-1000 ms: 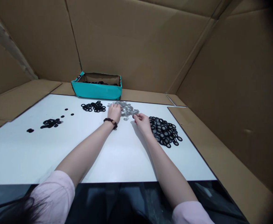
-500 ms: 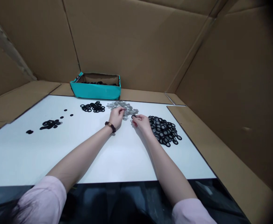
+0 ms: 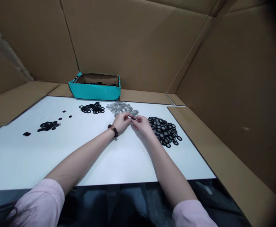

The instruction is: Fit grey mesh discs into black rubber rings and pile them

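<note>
My right hand [image 3: 142,124] pinches a small black ring [image 3: 133,119] at its fingertips. Against that ring, the closed fingers of my left hand [image 3: 122,122] meet those of the right; whatever they hold is hidden. Just behind my left hand lies a spread of small translucent grey discs [image 3: 121,107]. Close to the right of my right hand is a heap of black rings with grey centres [image 3: 163,130]. A smaller pile of open black rings [image 3: 93,108] sits left of the grey discs.
A turquoise box [image 3: 95,92] with black pieces inside stands at the back of the white table [image 3: 100,160]. On the left lie a cluster of black pieces [image 3: 48,125] and several scattered black discs [image 3: 26,134]. Cardboard walls [image 3: 138,47] surround the table.
My left hand has moved from the grey discs toward me and right, to the black ring. My right hand keeps the ring pinched in nearly the same place.
</note>
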`<state>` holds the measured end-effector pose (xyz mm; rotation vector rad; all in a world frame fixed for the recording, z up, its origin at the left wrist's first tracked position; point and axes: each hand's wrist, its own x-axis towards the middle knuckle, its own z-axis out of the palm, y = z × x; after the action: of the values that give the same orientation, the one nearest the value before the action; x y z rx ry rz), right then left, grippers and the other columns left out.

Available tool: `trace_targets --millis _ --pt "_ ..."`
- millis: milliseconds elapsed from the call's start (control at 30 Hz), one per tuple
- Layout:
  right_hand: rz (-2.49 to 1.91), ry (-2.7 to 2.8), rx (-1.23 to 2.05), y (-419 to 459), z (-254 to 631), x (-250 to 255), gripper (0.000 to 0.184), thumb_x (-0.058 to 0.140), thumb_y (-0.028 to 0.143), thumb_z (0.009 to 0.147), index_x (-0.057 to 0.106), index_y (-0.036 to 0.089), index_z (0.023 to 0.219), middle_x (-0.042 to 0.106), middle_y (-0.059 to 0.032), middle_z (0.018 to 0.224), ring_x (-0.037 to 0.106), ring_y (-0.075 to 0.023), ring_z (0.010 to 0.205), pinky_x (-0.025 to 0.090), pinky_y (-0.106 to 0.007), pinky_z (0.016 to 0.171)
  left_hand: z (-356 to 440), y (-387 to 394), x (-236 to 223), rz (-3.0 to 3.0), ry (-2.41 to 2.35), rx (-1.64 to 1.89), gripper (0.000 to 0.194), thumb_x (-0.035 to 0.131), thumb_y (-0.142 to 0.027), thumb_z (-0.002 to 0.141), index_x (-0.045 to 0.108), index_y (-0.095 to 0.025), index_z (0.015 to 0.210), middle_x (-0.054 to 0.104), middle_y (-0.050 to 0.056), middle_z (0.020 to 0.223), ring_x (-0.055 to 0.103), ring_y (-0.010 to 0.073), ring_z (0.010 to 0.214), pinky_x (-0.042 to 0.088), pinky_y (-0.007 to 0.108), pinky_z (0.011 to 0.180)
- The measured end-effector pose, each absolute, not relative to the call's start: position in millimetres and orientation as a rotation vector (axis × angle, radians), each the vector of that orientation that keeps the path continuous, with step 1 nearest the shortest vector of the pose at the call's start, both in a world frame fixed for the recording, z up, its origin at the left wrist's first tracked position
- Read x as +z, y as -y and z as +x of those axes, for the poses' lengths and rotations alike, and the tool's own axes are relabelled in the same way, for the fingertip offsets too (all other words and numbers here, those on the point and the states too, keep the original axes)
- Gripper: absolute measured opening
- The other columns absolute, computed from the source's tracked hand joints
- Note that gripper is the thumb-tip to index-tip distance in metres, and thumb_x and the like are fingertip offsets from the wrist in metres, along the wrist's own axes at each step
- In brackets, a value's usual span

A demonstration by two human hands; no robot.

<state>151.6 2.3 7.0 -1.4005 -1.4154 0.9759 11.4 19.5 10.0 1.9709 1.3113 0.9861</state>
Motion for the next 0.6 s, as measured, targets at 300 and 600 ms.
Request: trace_targets --millis 300,600 --pt "-1.474 1.549 0.81 -1 157 13 0.006 0.054 0.02 0.068 0.054 0.019 0.061 0.054 0.0027 0.048 0.05 -0.0121 0.049 0.039 -0.023 0.053 8 -23 11 1.954 -1.259 0.921 0.015 0.051 -0.027 0.074 0.061 -0.017 0.072 0.063 0.002 0.071 0.051 0.0144 0.066 0.04 0.028 0.065" --pt "-1.467 1.444 0.858 -1 161 12 0.008 0.059 0.021 0.066 0.058 0.016 0.059 0.055 0.0008 0.046 0.048 -0.0111 0.044 0.039 -0.023 0.047 13 -15 16 1.974 -1.309 0.827 0.015 0.051 -0.025 0.074 0.062 -0.016 0.07 0.058 0.001 0.062 0.049 0.0138 0.06 0.04 0.027 0.061"
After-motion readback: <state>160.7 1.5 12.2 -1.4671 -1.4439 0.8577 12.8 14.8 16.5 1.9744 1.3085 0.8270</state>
